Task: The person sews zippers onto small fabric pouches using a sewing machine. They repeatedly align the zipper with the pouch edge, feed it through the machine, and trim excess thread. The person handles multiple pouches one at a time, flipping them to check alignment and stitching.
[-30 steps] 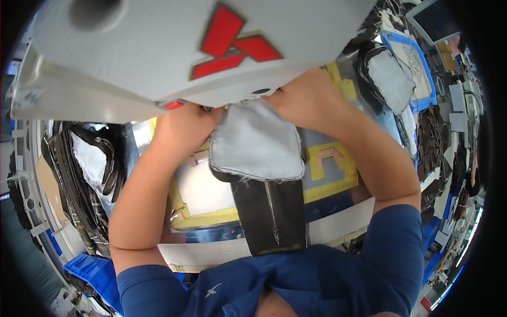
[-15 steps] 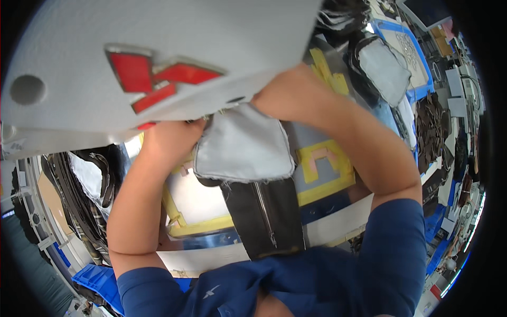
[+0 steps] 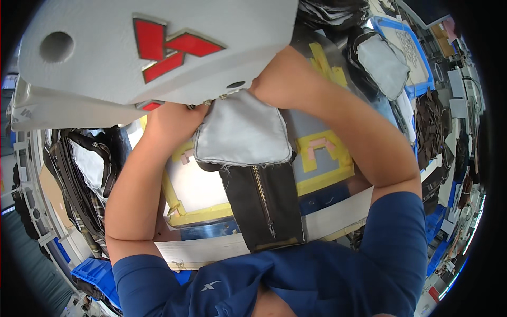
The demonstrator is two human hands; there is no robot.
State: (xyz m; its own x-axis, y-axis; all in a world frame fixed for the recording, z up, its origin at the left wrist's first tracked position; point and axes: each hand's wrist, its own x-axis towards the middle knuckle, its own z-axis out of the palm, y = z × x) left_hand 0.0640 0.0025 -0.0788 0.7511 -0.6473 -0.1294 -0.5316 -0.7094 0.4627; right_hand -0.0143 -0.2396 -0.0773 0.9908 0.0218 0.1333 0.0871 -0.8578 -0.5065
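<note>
A dark trouser-fly-like fabric piece with a brass zipper [image 3: 260, 193] hangs toward me over the table's front edge. Joined to its upper end is a pale grey pocket-bag cloth [image 3: 243, 134] with frayed, stitched edges. The cloth's far end runs beneath the light grey sewing machine head [image 3: 100, 63]. My left hand [image 3: 177, 124] rests at the cloth's upper left edge, its fingertips mostly hidden by the machine. At the upper right edge lies my right hand [image 3: 280, 79], with its fingers out of sight behind the machine head. The needle area is hidden too.
Yellow tape [image 3: 327, 171] outlines areas of the metal machine bed. Stacked dark garment pieces [image 3: 79, 179] lie at left above a blue crate [image 3: 97, 274]. At right are another dark piece with pale cloth [image 3: 383, 63], a blue-rimmed tray [image 3: 430, 79] and dark scraps [image 3: 430, 124].
The machine head appears higher in the picture, and the cloth, zipper and table have shifted slightly up with it. Both hands stay by the cloth's upper edges.
</note>
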